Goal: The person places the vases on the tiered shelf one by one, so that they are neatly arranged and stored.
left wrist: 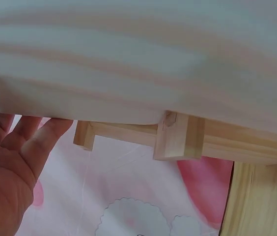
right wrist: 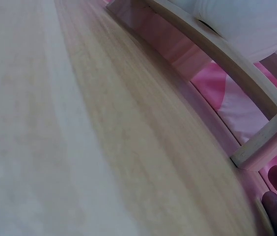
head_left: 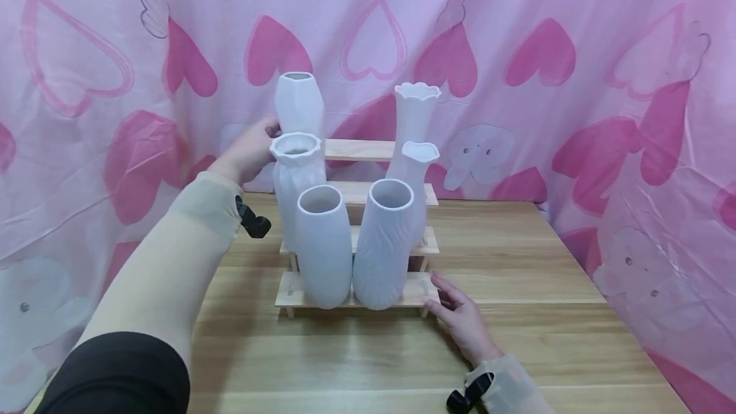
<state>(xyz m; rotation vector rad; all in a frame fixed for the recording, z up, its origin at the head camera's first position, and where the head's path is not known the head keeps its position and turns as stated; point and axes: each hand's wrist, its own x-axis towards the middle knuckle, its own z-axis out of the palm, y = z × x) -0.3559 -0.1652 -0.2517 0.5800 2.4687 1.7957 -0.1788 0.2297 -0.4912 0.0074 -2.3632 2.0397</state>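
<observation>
Several white vases stand on a stepped wooden stand point(head_left: 362, 191). My left hand point(head_left: 253, 149) reaches to the left side of the tall faceted vase point(head_left: 299, 104) at the back. In the left wrist view its extended fingers point(left wrist: 47, 140) meet the edge of a white surface that hides part of them. Just in front is a ruffled-rim vase point(head_left: 297, 174). Low on the right, my right hand point(head_left: 462, 321) holds the end of the stand's lowest step, thumb at the front corner, a finger on the far side. A smooth vase point(head_left: 324, 251) and a wavy-grooved vase point(head_left: 382, 251) occupy that step.
On the stand's right side are a tall vase with a scalloped rim point(head_left: 415, 110) and a shorter flared one point(head_left: 418, 174). The wood-grain table point(head_left: 552, 331) lies beneath. A pink heart-patterned curtain point(head_left: 356, 30) hangs close behind.
</observation>
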